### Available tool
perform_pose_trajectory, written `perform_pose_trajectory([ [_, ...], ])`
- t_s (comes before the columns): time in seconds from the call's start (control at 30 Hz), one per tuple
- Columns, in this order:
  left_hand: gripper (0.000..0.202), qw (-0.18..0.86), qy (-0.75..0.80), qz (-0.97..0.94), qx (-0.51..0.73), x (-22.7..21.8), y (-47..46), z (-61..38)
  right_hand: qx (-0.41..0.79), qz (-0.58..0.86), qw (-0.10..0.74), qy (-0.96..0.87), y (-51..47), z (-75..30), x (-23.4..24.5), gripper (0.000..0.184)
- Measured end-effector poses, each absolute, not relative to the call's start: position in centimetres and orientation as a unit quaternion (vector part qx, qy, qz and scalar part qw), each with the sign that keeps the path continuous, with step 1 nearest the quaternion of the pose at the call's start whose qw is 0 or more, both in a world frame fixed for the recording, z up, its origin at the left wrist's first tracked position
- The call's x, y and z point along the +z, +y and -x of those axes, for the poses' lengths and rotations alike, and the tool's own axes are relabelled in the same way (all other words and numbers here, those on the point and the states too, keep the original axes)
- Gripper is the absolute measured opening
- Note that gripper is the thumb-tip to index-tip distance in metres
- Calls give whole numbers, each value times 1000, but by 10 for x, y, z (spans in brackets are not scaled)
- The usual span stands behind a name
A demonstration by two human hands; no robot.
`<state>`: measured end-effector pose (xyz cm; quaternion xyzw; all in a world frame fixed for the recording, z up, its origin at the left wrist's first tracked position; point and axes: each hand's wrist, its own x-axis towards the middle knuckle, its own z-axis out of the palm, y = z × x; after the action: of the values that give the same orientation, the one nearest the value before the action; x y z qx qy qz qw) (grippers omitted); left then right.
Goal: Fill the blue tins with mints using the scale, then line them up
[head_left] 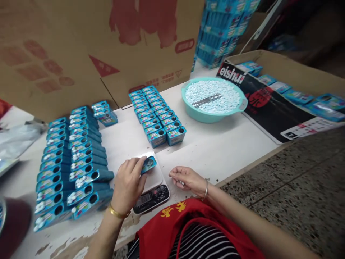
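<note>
My left hand (129, 183) grips a small blue box (149, 164) from its side, over the white platform of a digital kitchen scale (152, 199). Whether the box rests on the platform is hard to tell. The scale's display is lit, but its digits are too blurred to read. To the right of the scale, my right hand (190, 180) is curled closed around a few small white pellets (181, 182), which peek out below the fingers. Farther back stands a turquoise basin (207, 117) full of similar pellets, with metal tweezers (207, 100) lying on top.
Two long rows of blue boxes (88, 162), many with pellets on their tops, line the left. A paired block of boxes (159, 118) stands mid-table. Behind is a large cardboard carton (81, 36); at right, an open carton (258, 104) holds more boxes. Stacked boxes (221, 32) rise behind.
</note>
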<state>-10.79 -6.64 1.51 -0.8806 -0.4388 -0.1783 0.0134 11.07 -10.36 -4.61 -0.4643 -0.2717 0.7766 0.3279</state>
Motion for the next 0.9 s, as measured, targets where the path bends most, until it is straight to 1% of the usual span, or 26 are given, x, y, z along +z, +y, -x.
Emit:
perform_pose_trajectory([
  [0.13,36,16,-428,881,-201,12,-36,71,774,463,350,-254,-109,-117,-54,46],
  [0.3,35,14,-453,877,-160,-4,-3,42,758,482,366,-243,-116,-129,-59,46],
  [0.6,38,-11,-406,897,-176,-29,9,44,768,486,347,-233,-119,-127,-70,46],
  [0.73,38,11,-413,891,-189,-27,14,53,769,481,335,-256,-108,-111,-76,51],
  [0.83,40,45,-484,850,-205,-10,49,83,761,485,326,-283,-100,-96,-84,59],
  [0.9,39,94,-593,783,-163,3,88,114,763,468,321,-310,-99,-86,-87,59],
])
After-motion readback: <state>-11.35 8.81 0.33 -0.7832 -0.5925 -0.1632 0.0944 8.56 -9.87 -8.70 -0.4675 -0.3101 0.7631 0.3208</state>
